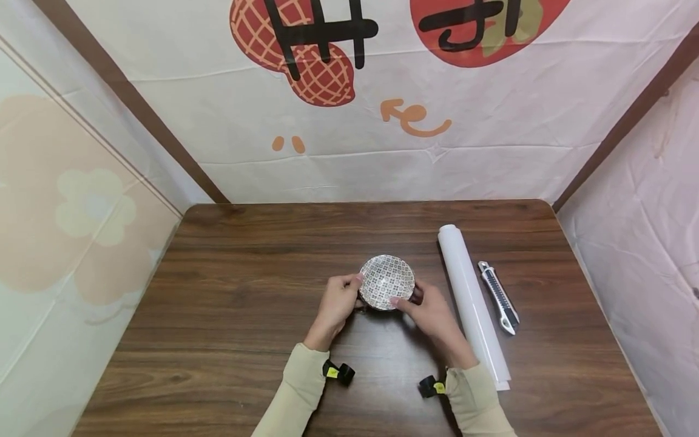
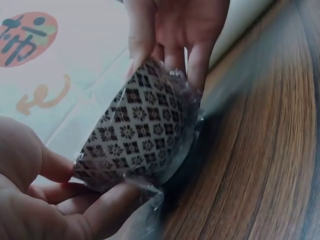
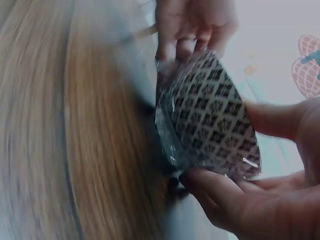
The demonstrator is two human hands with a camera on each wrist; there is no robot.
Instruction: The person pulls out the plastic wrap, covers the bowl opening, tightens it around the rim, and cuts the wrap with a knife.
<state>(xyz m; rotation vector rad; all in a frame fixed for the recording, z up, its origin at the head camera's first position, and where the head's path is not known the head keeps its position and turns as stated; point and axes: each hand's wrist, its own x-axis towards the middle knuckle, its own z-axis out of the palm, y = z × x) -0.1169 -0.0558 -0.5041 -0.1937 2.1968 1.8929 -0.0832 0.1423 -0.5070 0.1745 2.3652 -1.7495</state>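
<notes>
Both hands hold a small patterned bowl (image 1: 387,283) between them, over the middle of the wooden table. Dark flower and diamond motifs cover its pale outside, and clear plastic film (image 2: 192,107) clings around its wall and base in the left wrist view. My left hand (image 1: 337,303) grips the left rim, thumb on the edge and fingers beneath. On the opposite side my right hand (image 1: 434,314) pinches the rim, its thumb lying over the front edge. Crinkled film (image 3: 167,130) also shows near the base in the right wrist view.
A long white roll (image 1: 474,303) of sheet material lies to the right of the right hand. Beyond it rests a utility knife (image 1: 499,297) with a white and dark handle. Printed cloth walls (image 1: 349,176) enclose the table (image 1: 235,291) at the back and sides.
</notes>
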